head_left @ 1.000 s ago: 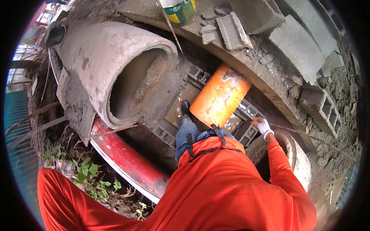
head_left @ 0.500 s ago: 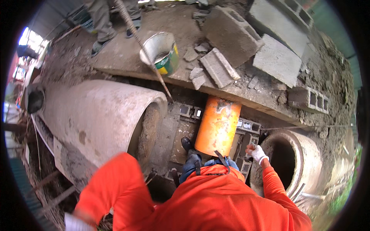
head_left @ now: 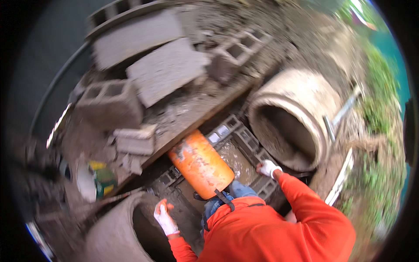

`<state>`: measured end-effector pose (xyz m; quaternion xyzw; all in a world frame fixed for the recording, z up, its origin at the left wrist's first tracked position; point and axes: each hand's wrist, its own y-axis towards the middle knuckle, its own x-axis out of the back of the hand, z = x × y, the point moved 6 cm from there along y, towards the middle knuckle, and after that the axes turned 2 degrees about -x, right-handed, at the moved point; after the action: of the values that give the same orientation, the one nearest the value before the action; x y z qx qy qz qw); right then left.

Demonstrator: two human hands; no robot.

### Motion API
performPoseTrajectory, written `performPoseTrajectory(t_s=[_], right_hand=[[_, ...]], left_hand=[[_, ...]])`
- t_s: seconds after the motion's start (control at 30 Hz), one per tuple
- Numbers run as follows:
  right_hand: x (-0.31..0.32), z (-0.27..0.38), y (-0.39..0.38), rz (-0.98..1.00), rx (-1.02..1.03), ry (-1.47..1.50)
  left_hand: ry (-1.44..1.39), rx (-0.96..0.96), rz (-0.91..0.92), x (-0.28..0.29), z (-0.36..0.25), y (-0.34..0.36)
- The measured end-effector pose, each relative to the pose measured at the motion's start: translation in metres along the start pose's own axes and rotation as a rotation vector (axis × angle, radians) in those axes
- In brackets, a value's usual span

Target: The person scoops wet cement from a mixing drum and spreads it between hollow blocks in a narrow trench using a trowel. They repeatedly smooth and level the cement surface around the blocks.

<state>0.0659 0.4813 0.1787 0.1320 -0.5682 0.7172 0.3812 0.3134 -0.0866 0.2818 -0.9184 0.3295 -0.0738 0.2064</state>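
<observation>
My left hand (head_left: 164, 218), in a white glove with bare fingertips, is raised beside the mouth of the left concrete pipe (head_left: 114, 229). Its fingers are apart and nothing shows in them. On the other side, my right hand (head_left: 269, 168), gloved alike, is over the hollow block edging near the right concrete pipe (head_left: 321, 109). Its fingers are small and blurred, so their grip and any contact with the blocks are unclear. Between my hands, a scuffed orange pipe (head_left: 200, 163) extends from the bank toward my waist and hides part of my legs.
Hollow blocks (head_left: 249, 142) border a pit with muddy water (head_left: 238, 161). On the bank lie a concrete slab (head_left: 166, 70), broken pieces (head_left: 135, 142) and more hollow blocks (head_left: 240, 48). A white and green bucket (head_left: 102, 179) stands at left. Grass (head_left: 375, 187) grows at right.
My view has swung to the right, so the bank and pipes appear tilted. The left hand has come up from the lower left edge to beside the pipe mouth. The right hand stays near the blocks.
</observation>
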Motion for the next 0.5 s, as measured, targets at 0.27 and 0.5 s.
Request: performPoseTrajectory(t_s=[0.27, 0.5], right_hand=[[-0.058, -0.087, -0.005, 0.011, -0.291, 0.42], [0.006, -0.102, -0.055, -0.297, -0.3, 0.718]], left_hand=[[0.676, 0.064, -0.256, 0.063, 0.084, -0.055], [0.855, 0.096, -0.16, 0.036, 0.076, -0.058]])
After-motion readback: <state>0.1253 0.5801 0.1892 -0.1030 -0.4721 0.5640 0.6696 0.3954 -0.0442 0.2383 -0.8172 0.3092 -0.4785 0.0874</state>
